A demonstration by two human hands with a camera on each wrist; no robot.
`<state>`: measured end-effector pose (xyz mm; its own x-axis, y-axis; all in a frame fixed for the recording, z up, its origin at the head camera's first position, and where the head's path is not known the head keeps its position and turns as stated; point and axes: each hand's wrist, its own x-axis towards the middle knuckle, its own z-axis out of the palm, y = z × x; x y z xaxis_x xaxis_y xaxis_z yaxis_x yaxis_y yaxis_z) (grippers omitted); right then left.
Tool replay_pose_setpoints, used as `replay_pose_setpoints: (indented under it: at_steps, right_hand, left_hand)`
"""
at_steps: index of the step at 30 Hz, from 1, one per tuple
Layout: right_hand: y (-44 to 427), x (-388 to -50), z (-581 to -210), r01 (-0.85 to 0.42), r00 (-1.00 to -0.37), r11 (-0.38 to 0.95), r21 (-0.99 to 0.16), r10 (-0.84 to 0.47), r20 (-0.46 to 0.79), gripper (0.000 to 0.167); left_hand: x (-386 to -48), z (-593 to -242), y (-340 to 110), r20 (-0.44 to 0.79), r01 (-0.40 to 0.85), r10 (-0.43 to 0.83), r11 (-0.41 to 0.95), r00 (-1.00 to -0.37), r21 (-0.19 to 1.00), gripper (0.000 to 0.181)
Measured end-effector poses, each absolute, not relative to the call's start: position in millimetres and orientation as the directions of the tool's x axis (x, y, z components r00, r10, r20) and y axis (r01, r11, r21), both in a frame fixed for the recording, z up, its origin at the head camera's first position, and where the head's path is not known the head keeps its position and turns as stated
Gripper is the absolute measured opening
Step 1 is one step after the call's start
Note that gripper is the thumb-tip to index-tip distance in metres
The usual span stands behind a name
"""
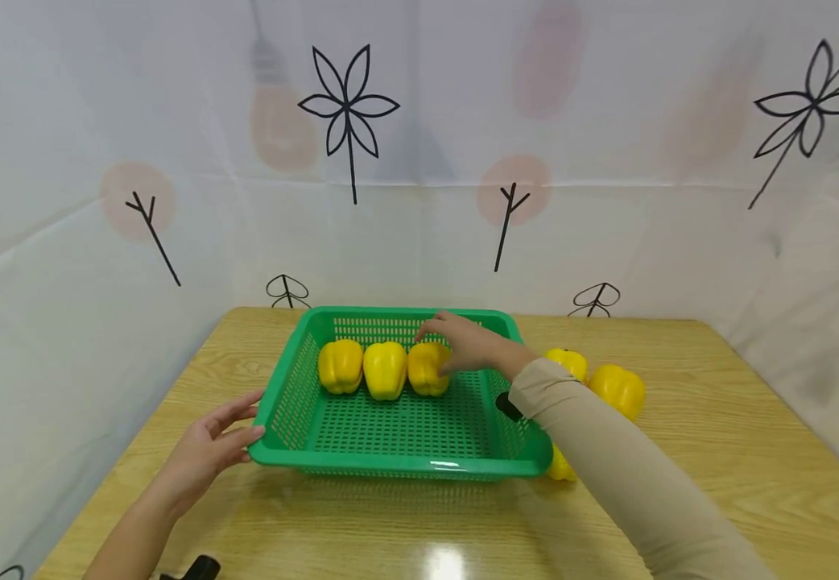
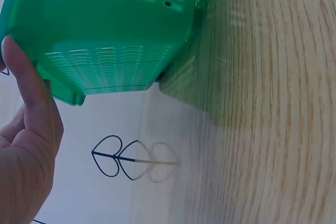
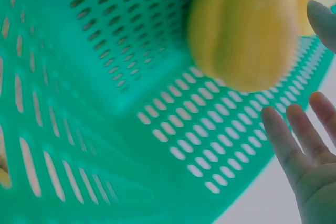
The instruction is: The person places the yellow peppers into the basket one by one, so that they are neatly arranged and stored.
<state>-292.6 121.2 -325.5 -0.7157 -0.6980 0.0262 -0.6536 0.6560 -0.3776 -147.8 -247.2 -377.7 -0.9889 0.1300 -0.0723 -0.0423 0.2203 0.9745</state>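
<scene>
A green plastic basket (image 1: 405, 466) with slotted walls stands on the table. Side by side in its back half lie three yellow bell peppers: a left one (image 1: 340, 366), a middle one (image 1: 385, 370) and a right one (image 1: 425, 370). My left hand (image 1: 205, 443) holds the basket's left rim near the front corner, its thumb on the edge. Over the basket, my right hand (image 1: 472, 345) is beside the right pepper, fingers spread. In the right wrist view, a gap shows between those fingers (image 3: 286, 140) and the nearest pepper (image 3: 247, 35).
Right of the basket, more yellow peppers lie on the wooden table (image 1: 724, 419): one at the back (image 1: 566, 362), another beside it (image 1: 617, 391) and one partly hidden by the basket's front right corner (image 1: 560, 466). A patterned white cloth (image 1: 419, 242) hangs behind.
</scene>
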Motion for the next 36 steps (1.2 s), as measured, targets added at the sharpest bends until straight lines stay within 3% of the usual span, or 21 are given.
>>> replay_pose_setpoints:
  at_steps: [8,22,36]
  right_hand:
    - [122.9,-276.4,-303.2,-0.747,-0.638,0.537,-0.392,-0.744,0.196,0.043]
    - [136.8,-243.6,-280.3,-0.839,-0.534,0.424,-0.341,-0.763,0.365,0.038]
    - [171.8,-237.4,-279.6,-0.819,-0.570,0.455,-0.349,-0.714,0.406,0.034]
  left_hand:
    - [-148.8,-376.5,-247.1,-0.080,-0.050,0.130,0.217,-0.988,0.975,0.062]
    - [-149.2,-377.8,-247.8,-0.070,-0.040,0.135,0.212,-0.988,0.977,0.061]
    - [-148.6,-373.7,-246.7,-0.088,-0.057,0.134,0.224,-0.987,0.973,0.062]
